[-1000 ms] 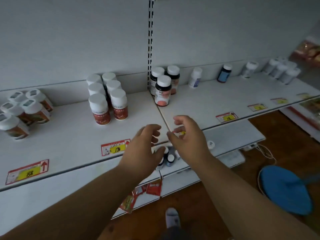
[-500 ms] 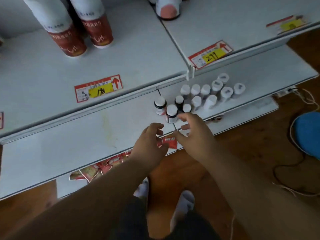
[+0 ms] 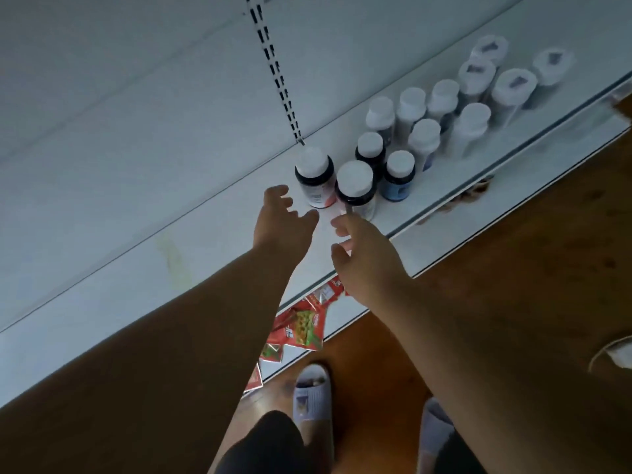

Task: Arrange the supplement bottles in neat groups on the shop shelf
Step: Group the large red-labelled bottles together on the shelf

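Note:
On the lower white shelf (image 3: 143,234) stand several white-capped supplement bottles. Two dark bottles with pinkish labels are nearest: one (image 3: 314,176) at the left, one (image 3: 355,188) in front. Behind them stand two small dark bottles, one with a blue label (image 3: 398,176), and farther right a cluster of white bottles (image 3: 441,107). My left hand (image 3: 282,222) reaches toward the left dark bottle, fingers spread, just short of it. My right hand (image 3: 359,248) is beside it, fingers loosely extended below the front dark bottle, holding nothing.
A slotted upright (image 3: 277,73) runs down the back panel above the bottles. Red snack packets (image 3: 301,326) lie on the bottom shelf under the shelf edge. Wooden floor (image 3: 513,268) to the right; my slippered feet (image 3: 313,391) stand below.
The view dropped from the upper shelf to the lower one and drew closer. Both hands moved forward to just short of the two nearest dark bottles.

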Action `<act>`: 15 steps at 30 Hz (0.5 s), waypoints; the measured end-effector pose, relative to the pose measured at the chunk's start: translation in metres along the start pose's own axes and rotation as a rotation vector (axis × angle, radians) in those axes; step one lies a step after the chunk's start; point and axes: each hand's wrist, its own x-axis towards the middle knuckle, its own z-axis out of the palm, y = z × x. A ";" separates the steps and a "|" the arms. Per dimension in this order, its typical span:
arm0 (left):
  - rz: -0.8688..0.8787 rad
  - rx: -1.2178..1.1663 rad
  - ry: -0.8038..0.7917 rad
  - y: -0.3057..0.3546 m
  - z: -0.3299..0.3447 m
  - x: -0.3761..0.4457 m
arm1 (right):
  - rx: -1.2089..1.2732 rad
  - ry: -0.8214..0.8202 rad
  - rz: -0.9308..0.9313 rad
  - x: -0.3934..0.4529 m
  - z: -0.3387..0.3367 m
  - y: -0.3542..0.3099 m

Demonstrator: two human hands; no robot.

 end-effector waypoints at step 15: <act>0.118 0.015 0.015 0.005 -0.005 0.019 | 0.035 -0.039 0.044 -0.012 -0.003 0.000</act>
